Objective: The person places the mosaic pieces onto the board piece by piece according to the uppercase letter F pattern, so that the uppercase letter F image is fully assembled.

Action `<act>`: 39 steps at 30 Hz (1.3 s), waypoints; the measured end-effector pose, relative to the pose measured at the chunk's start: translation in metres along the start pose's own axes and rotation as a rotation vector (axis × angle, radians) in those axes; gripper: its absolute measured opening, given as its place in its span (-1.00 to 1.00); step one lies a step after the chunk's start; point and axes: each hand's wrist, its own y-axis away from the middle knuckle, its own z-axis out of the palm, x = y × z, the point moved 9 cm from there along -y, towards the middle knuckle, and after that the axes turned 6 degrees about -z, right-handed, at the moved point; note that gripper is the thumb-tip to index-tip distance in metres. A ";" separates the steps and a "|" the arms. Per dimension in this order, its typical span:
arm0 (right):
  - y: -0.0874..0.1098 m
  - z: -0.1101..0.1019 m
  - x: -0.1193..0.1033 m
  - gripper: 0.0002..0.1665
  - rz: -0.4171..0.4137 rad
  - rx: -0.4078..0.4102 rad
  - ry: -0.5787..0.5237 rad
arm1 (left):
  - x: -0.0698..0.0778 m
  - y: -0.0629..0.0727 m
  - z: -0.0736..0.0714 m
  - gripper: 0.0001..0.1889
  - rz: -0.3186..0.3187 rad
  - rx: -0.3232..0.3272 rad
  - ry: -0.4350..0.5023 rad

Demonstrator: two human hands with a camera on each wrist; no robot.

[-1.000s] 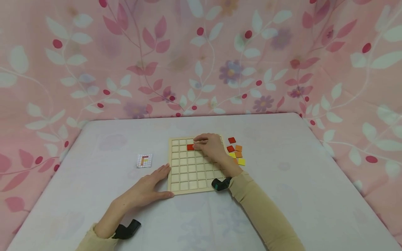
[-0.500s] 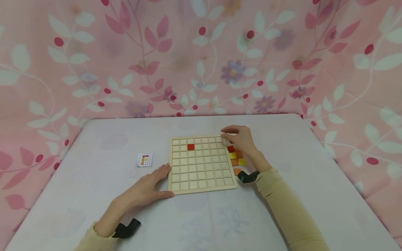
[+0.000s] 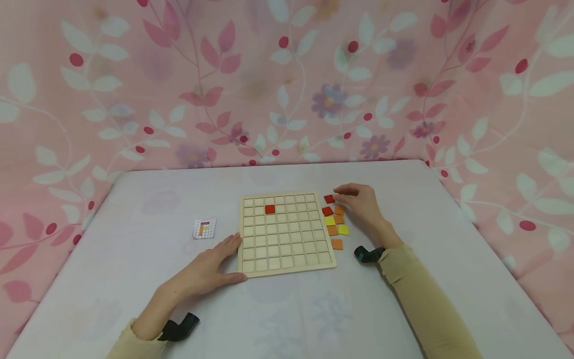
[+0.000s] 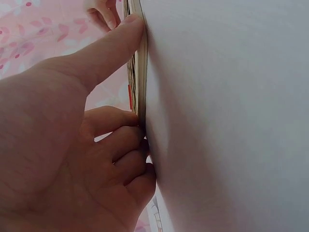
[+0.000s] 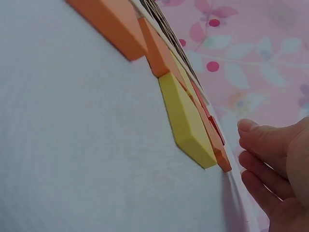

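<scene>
A square wooden grid board (image 3: 287, 231) lies on the table, with one red tile (image 3: 270, 209) in a cell near its far left. My left hand (image 3: 204, 271) rests along the board's left edge, thumb and fingers spread; the left wrist view shows the thumb (image 4: 113, 48) touching the board's side. At the board's right my right hand (image 3: 360, 202) hovers with bent fingers beside a loose red tile (image 3: 329, 199). Nothing shows between its fingertips in the right wrist view, where the hand (image 5: 277, 164) stands apart from the tiles.
Right of the board lie another red tile (image 3: 327, 211), several orange tiles (image 3: 337, 244) and two yellow tiles (image 3: 343, 230). A small gridded card (image 3: 204, 229) with a coloured pattern lies left of the board. A floral curtain (image 3: 287, 89) hangs behind the table.
My right hand has left the red tile on the board and moved right, past the board's edge, to the loose tiles. The left hand stays at the board's left edge.
</scene>
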 end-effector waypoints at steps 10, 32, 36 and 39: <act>-0.002 0.006 0.006 -0.69 -0.056 -0.013 0.044 | -0.002 0.000 0.002 0.02 -0.003 0.001 0.008; -0.003 0.012 0.000 -0.76 -0.198 -0.027 0.195 | -0.002 0.001 0.000 0.03 -0.007 0.001 0.009; -0.003 0.011 0.000 -0.78 -0.222 -0.017 0.208 | -0.001 0.001 0.000 0.03 -0.008 0.001 0.009; -0.004 0.011 0.000 -0.80 -0.236 -0.008 0.219 | -0.001 0.001 0.000 0.03 -0.009 0.002 0.010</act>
